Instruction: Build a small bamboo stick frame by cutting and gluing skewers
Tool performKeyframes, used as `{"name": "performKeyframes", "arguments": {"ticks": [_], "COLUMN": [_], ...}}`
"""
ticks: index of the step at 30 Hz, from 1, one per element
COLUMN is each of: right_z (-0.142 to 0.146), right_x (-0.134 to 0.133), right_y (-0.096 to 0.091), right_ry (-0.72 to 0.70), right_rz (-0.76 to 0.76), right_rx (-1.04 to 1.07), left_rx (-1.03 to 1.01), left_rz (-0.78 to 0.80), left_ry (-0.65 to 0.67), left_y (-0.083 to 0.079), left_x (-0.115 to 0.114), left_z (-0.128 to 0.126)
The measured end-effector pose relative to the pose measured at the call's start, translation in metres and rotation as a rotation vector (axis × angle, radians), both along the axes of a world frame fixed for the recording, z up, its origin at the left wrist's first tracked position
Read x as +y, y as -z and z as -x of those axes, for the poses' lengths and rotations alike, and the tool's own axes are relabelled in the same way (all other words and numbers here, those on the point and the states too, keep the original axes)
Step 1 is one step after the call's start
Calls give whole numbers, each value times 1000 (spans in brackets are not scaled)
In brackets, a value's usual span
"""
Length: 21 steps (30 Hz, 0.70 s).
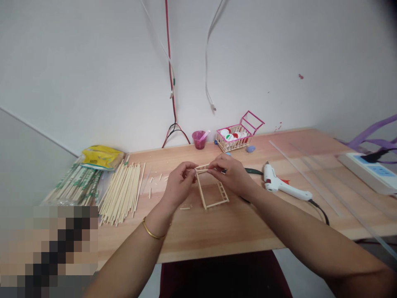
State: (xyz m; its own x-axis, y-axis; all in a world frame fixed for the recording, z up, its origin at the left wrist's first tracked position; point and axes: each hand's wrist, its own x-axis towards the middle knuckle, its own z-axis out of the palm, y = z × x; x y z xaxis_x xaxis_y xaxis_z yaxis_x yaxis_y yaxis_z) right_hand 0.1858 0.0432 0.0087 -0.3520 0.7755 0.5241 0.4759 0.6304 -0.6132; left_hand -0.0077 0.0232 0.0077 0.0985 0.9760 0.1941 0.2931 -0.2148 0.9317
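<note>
A small frame of thin wooden sticks (213, 193) lies on the wooden table (235, 223), with ladder-like rungs along its right side. My left hand (179, 185) pinches the frame's far left corner. My right hand (231, 173) pinches the far edge from the right, fingers closed on the top bar. Both hands meet at that far edge. A thin gold bangle circles my left wrist.
A pile of loose bamboo sticks (122, 192) and wrapped chopsticks (74, 185) with a yellow bag (101, 157) lie at left. A white glue gun (281, 185) rests at right. Behind stand a pink cup (199, 140) and a pink-rimmed stick basket (237, 136). A power strip (372, 171) sits far right.
</note>
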Motion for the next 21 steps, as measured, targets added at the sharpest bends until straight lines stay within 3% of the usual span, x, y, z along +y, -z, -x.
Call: {"name": "performKeyframes", "arguments": {"ticks": [12, 21], "right_z": [-2, -3], "right_x": [0, 2], "right_y": [-3, -2], "right_ry": [-18, -35], "right_rz": [-61, -66], "right_rx": [-61, -68], "left_rx": [111, 229], "left_rz": [-65, -207], "left_ry": [-36, -6], "left_y": [4, 4], "left_x": [2, 1], "left_z": [0, 1]}}
